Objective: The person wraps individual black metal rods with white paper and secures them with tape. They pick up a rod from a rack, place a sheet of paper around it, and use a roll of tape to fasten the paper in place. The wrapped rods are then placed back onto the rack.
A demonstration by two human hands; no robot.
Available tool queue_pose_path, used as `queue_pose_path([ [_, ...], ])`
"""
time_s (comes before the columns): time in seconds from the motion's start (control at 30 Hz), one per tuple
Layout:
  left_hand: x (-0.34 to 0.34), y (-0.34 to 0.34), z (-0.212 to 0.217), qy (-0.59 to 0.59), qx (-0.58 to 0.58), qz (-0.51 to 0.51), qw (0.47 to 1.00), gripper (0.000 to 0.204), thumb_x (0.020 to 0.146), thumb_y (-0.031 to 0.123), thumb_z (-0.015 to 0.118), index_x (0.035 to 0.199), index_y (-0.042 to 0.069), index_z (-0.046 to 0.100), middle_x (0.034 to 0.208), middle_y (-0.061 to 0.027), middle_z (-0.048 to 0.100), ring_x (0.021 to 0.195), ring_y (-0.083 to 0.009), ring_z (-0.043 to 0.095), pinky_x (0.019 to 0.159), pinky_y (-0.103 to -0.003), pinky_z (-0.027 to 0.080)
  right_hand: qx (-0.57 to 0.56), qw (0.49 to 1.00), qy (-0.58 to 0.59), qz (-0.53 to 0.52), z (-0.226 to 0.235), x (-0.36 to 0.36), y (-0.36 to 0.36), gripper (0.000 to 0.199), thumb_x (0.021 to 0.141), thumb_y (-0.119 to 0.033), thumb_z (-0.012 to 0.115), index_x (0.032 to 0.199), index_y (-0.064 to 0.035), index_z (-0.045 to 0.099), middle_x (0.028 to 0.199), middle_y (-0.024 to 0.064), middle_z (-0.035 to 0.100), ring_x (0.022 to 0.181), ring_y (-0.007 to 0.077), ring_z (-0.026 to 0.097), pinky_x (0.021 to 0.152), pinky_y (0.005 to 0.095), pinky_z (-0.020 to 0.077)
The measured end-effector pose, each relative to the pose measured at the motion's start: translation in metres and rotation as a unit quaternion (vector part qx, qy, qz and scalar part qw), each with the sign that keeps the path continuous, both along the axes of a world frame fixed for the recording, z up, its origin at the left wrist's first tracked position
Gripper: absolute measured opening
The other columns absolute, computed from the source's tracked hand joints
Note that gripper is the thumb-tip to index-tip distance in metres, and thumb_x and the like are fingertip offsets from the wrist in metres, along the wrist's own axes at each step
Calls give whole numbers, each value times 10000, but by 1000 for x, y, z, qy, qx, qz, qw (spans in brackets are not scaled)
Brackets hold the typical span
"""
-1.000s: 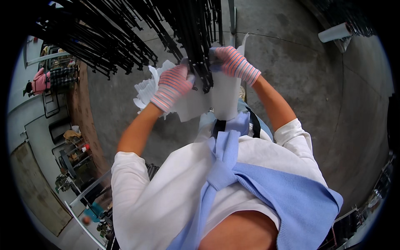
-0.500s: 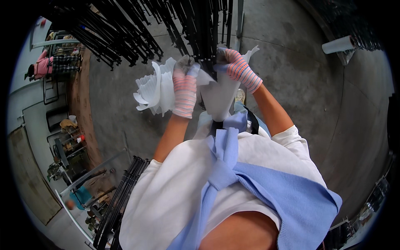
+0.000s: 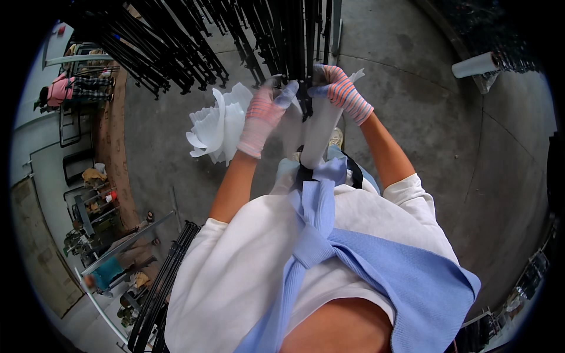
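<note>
Both my hands wear striped pink, white and blue gloves. My left hand (image 3: 266, 112) is closed, thumb pressed to the fingers, at the upper edge of a thin white foam sheet (image 3: 319, 132). Across from it my right hand (image 3: 342, 93) grips the same sheet from the other side, its fingers partly hidden. Between the hands stand the ends of black metal bars (image 3: 305, 97), with the sheet hanging around and below them. The part near my left hand is blurred. Left of my left hand sits a fanned stack of white foam sheets (image 3: 216, 126).
Many black metal bars (image 3: 176, 50) hang ahead and to the left. More black bars (image 3: 165, 282) lean at lower left beside a grey metal rail (image 3: 135, 236). A white roll (image 3: 474, 65) lies at far right. People work at left, one in a pink top (image 3: 60, 91).
My left hand has tilted and shifted right toward the bars. The foam sheet's left edge has swung down and now hangs between my hands. My right hand has moved slightly right.
</note>
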State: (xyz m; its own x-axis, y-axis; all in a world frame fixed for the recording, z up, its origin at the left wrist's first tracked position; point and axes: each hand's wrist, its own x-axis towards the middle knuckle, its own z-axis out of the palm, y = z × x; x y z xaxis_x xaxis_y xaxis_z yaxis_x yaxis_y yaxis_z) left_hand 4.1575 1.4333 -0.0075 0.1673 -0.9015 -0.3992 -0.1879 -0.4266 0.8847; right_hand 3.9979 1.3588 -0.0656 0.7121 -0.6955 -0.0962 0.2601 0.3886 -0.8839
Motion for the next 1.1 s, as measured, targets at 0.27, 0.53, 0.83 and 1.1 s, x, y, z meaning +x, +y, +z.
queue_pose_path([
  [0.27, 20, -19, 4, -84, 52, -126, 987, 266, 737, 145, 550, 971, 21, 568, 734, -46, 595, 613, -109, 519, 590, -246, 441, 17, 990, -41, -137, 0, 6, 3, 325, 616, -66, 715, 896, -20, 556, 752, -20, 569, 688, 63, 502, 618, 213, 426],
  [0.53, 25, -26, -24, -303, 16, -151, 941, 234, 691, 92, 556, 921, 65, 586, 741, -98, 609, 673, -188, 586, 621, -283, 459, -12, 998, 10, -64, 10, 22, -2, 315, 623, -128, 742, 864, -34, 561, 786, -20, 570, 697, 39, 483, 621, 193, 428],
  [0.83, 29, -15, -51, -165, -69, -45, 983, 263, 709, 20, 513, 964, 67, 561, 845, -100, 608, 766, -189, 585, 711, -286, 442, -15, 992, 42, -121, 25, 23, 6, 287, 597, -53, 733, 845, -22, 591, 739, -3, 597, 663, 66, 519, 631, 216, 441],
  [1.1, 16, -5, -29, -67, -149, -94, 982, 279, 750, 40, 503, 1027, 26, 538, 923, -103, 595, 808, -170, 569, 740, -279, 431, 35, 994, -18, -99, 3, 16, -5, 254, 601, 4, 715, 827, -32, 604, 758, 11, 613, 675, 75, 543, 645, 219, 450],
])
